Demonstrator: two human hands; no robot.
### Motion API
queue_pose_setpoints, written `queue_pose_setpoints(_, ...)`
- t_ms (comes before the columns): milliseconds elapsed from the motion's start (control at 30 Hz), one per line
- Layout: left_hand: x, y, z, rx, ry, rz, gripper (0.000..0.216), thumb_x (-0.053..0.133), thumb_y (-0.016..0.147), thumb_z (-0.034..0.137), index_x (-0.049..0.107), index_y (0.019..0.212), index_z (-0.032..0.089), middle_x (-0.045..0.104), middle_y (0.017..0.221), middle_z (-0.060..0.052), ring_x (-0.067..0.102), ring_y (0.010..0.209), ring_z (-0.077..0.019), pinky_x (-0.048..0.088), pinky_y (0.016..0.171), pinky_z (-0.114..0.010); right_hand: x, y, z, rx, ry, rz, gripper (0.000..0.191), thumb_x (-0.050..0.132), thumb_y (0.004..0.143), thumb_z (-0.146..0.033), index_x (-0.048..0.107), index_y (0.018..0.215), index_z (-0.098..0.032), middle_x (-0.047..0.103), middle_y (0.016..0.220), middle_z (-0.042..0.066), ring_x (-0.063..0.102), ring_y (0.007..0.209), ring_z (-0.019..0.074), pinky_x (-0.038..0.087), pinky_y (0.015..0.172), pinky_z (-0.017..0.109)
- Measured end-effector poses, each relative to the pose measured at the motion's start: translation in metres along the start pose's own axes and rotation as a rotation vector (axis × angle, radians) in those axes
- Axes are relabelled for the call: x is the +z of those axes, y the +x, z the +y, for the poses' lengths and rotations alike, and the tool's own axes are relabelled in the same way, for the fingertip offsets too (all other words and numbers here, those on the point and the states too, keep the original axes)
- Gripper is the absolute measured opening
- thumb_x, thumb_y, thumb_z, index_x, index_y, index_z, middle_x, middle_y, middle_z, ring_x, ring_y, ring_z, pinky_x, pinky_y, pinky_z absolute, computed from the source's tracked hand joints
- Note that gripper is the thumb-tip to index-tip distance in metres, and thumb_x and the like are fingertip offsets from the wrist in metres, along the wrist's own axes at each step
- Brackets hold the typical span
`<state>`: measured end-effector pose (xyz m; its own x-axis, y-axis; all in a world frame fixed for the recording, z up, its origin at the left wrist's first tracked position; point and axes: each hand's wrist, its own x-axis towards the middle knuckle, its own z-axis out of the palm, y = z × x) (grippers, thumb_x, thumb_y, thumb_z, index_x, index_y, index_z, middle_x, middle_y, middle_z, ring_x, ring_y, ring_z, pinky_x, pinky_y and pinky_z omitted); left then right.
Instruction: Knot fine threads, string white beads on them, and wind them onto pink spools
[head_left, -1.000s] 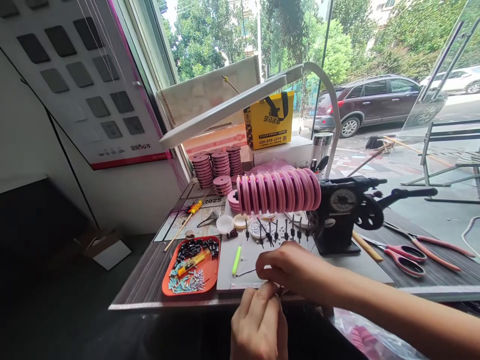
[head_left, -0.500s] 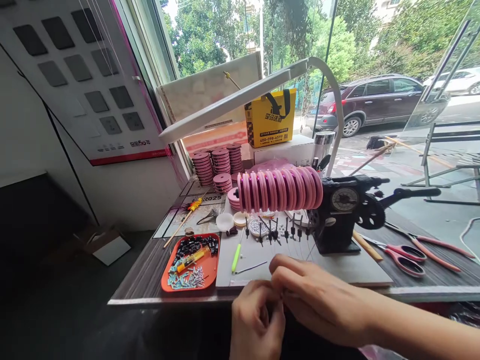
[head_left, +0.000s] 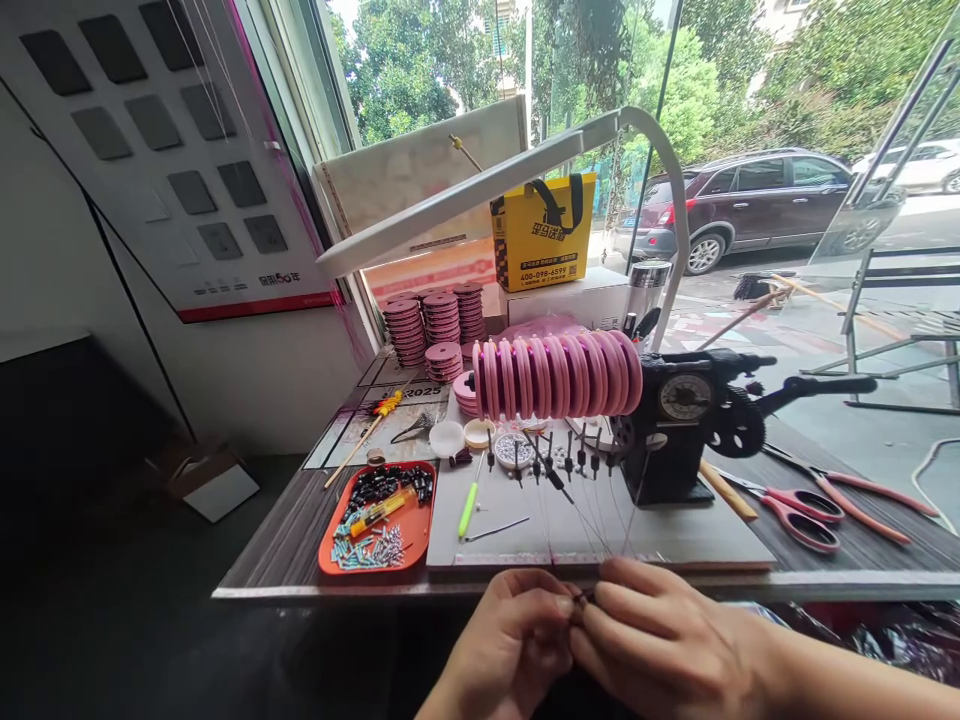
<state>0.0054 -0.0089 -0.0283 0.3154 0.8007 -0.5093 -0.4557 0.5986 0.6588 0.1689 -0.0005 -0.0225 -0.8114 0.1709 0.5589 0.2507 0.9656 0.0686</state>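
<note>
My left hand (head_left: 517,635) and my right hand (head_left: 660,630) meet just in front of the table's near edge. Both are closed, fingertips pinching a small dark thread-like piece (head_left: 583,597), largely covered by the fingers. Thin lines run down toward it from a row of small black rods with stoppers (head_left: 568,462). Behind these, pink line spools (head_left: 559,376) sit side by side on the shaft of a black hand-cranked winder (head_left: 675,440). On the grey board (head_left: 480,555) lie a green-handled needle tool (head_left: 469,508) and a thin metal hook (head_left: 499,530).
An orange tray (head_left: 429,545) of black and silver small parts stands left of the board. Red-handled scissors (head_left: 802,515) and long pliers (head_left: 862,495) lie at right. Stacked pink spools (head_left: 442,320) and a white lamp (head_left: 450,210) are behind.
My right hand has moved slightly right and down, and my left hand has turned toward it. The dark piece and lines between them now show. One black rod has tilted toward the hands.
</note>
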Motion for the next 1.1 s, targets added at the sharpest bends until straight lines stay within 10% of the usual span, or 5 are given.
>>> queue_pose_setpoints(233,0.003,-0.009,0.007,0.661,0.911,-0.018,0.009,0.059,0.067,0.013,0.06,0.058,0.014,0.057,0.071,-0.004,0.049,0.066,-0.0136,0.035,0.059,-0.023,-0.007,0.0,-0.006,0.247,0.288,-0.021,0.035,0.025,0.093,-0.02,0.051,0.071,-0.017,0.057,0.063,0.003,0.041,0.064,0.0148,0.034,0.062,0.028)
queue_pose_setpoints(400,-0.001,-0.011,0.006,0.739,0.99,0.025,0.009,0.057,0.069,0.019,0.06,0.062,0.014,0.049,0.076,-0.003,0.04,0.057,-0.0097,0.03,0.051,-0.023,-0.009,0.011,-0.003,0.508,0.572,0.061,0.024,0.04,0.09,-0.022,0.055,0.072,-0.017,0.057,0.065,0.002,0.044,0.065,0.0124,0.036,0.059,0.023)
queue_pose_setpoints(533,-0.007,-0.002,0.002,0.583,0.709,-0.03,0.012,0.06,0.066,0.022,0.054,0.057,0.015,0.042,0.069,0.001,0.036,0.054,-0.0085,0.027,0.049,-0.023,-0.014,0.018,0.002,0.653,0.697,0.069,0.024,0.044,0.089,-0.029,0.059,0.076,-0.015,0.054,0.069,0.003,0.049,0.065,0.0113,0.038,0.058,0.021)
queue_pose_setpoints(767,0.005,-0.003,0.025,0.42,0.935,-0.19,0.009,0.055,0.061,0.008,0.057,0.055,0.015,0.046,0.072,0.001,0.044,0.069,-0.0119,0.031,0.061,-0.025,-0.025,0.014,-0.002,0.243,0.389,-0.284,0.023,0.045,0.078,-0.012,0.038,0.057,-0.018,0.054,0.058,-0.001,0.043,0.064,0.0125,0.034,0.068,0.029)
queue_pose_setpoints(1100,0.008,0.009,0.029,0.039,0.702,-0.35,0.003,0.058,0.053,0.015,0.056,0.054,0.014,0.046,0.065,0.002,0.037,0.048,-0.0061,0.022,0.044,-0.022,-0.02,-0.004,-0.007,0.037,0.062,-0.276,0.024,0.036,0.086,-0.013,0.057,0.076,-0.017,0.059,0.064,0.003,0.044,0.063,0.0156,0.034,0.066,0.031)
